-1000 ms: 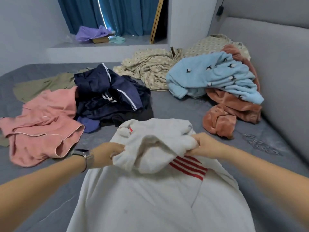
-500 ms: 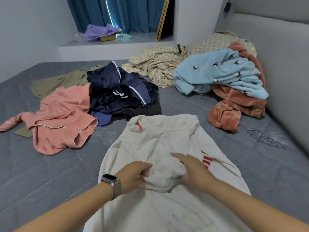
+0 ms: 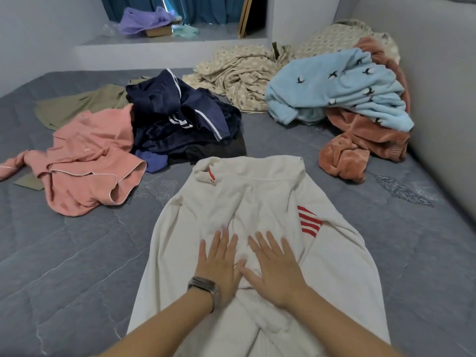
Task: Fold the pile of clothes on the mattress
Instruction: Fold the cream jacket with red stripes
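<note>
Bedroom w/ a grey quilted mattress (image 3: 77,266) and a grey padded headboard off to the right hand's side. A white sweatshirt (image 3: 244,197) w/ red stripes lies spread on the mattress, collar away from the person. Left hand (image 3: 219,261) and right hand (image 3: 275,266) rest flat on its middle, fingers straight, gripping nothing, thumbs nearly touching. Beyond the fingertips: unfolded pink top (image 3: 90,161), navy pile (image 3: 180,119), blue fleece (image 3: 340,88). Sweatshirt looks soft, thick, floppy, prob. not slippery; best taken by side hems or shoulders, both edges at once.
</note>
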Demonstrator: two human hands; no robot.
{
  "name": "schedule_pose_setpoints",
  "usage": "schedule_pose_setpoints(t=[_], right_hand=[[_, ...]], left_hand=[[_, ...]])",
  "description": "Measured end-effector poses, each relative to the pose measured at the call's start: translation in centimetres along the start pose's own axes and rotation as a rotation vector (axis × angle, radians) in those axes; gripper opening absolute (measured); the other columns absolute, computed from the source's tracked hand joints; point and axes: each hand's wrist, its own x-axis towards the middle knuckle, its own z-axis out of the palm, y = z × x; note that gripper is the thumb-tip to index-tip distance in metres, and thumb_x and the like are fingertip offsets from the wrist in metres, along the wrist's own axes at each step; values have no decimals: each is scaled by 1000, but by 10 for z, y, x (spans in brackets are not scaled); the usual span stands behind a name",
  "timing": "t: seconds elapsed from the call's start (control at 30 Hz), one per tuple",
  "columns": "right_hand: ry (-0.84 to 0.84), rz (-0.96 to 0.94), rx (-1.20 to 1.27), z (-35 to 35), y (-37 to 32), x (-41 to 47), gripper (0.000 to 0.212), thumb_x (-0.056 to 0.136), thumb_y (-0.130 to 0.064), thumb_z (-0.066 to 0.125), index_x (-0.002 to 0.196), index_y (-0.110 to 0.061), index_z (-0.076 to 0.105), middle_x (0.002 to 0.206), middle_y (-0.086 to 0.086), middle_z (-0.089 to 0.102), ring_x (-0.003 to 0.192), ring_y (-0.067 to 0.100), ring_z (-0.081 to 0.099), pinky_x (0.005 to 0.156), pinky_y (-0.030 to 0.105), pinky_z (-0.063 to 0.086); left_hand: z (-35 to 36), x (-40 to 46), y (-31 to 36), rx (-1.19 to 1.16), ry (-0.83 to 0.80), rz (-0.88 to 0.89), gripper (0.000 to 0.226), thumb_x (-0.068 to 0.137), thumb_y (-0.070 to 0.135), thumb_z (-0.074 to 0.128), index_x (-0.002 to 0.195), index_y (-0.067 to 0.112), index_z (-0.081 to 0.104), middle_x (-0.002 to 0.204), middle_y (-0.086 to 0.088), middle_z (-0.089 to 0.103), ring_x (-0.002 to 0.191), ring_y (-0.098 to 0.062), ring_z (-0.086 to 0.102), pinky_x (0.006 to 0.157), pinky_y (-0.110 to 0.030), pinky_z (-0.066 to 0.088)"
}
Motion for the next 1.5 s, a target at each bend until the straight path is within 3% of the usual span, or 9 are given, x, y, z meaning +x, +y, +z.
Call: schedule_pose_setpoints(t=[0.1, 0.17, 0.27, 0.47, 0.67, 0.8, 0.97, 1.23, 1.5], right_hand=[[-3, 51, -21, 19, 0, -1, 66, 96, -63, 16, 140, -26, 49, 145, -3, 49, 136, 20, 44, 107, 44, 20], [-4, 64, -44, 15, 0, -3, 69, 97, -62, 13, 139, -24, 51, 145, -2, 48, 134, 21, 46, 107, 44, 20], [3, 2, -48, 6, 3, -10, 87, 85, -70, -5, 154, -22, 17, 160, -7, 10, 149, 16, 10, 115, 38, -3], [-111, -22, 192, -3, 15, -60, 103, 69, -76, -15, 155, -21, 0, 161, -11, -5, 144, 0, -14, 116, 25, -14], [342, 429, 202, -7, 69, -121, 78, 84, -63, 30, 150, -22, 29, 158, 2, 24, 147, 28, 17, 119, 43, 6], [-77, 694, 306, -2, 71, -141, 85, 88, -65, 46, 154, -29, 6, 162, 9, 0, 146, 35, 6, 119, 47, 10], [-112, 611, 232, 2, 50, -145, 64, 92, -62, 40, 149, -46, 18, 161, 7, -11, 145, 36, 1, 117, 46, 15], [280, 765, 510, 8, 49, -159, 100, 73, -32, 80, 150, -9, 20, 144, 20, 33, 131, 38, 34, 107, 43, 33], [289, 869, 679, 30, 58, -195, 64, 74, -39, 81, 116, 3, 56, 116, 23, 59, 109, 37, 55, 82, 37, 44]], left_hand=[[16, 2, 2, 28, -4, -67, 78, 96, 50, -10, 145, 16, 40, 153, -12, 31, 141, -28, 30, 107, -52, 15], [12, 1, -2, 64, 32, -35, 88, 88, 56, -22, 150, 17, 27, 158, -12, 15, 146, -28, 18, 110, -52, 9], [8, -7, 0, 32, 21, -17, 108, 59, 63, -46, 151, 19, -13, 156, -3, -23, 146, -21, -20, 117, -49, -11], [15, -55, -12, 1, 74, 9, 85, 82, 55, -1, 152, 7, 3, 155, -1, -13, 147, -16, -5, 117, -48, 9], [6, -110, -55, -14, -12, -276, 93, 73, 64, 3, 151, 15, 14, 160, -10, 4, 148, -25, 0, 118, -49, 3], [-5, -126, -70, -79, 70, -570, 84, 86, 51, 52, 150, 18, 11, 159, -13, 7, 145, -35, 5, 115, -55, 8], [-6, -141, -83, -251, -16, -606, 53, 92, 26, 50, 136, 7, 29, 133, -17, 35, 120, -37, 42, 94, -40, 42], [-2, -154, -77, -376, -80, -579, 34, 91, 22, 54, 115, 0, 44, 118, -17, 58, 108, -33, 57, 73, -28, 41], [14, -186, -72, -598, -89, -479, 51, 72, 51, 54, 105, 13, 55, 106, -8, 64, 104, -27, 60, 78, -29, 44]])
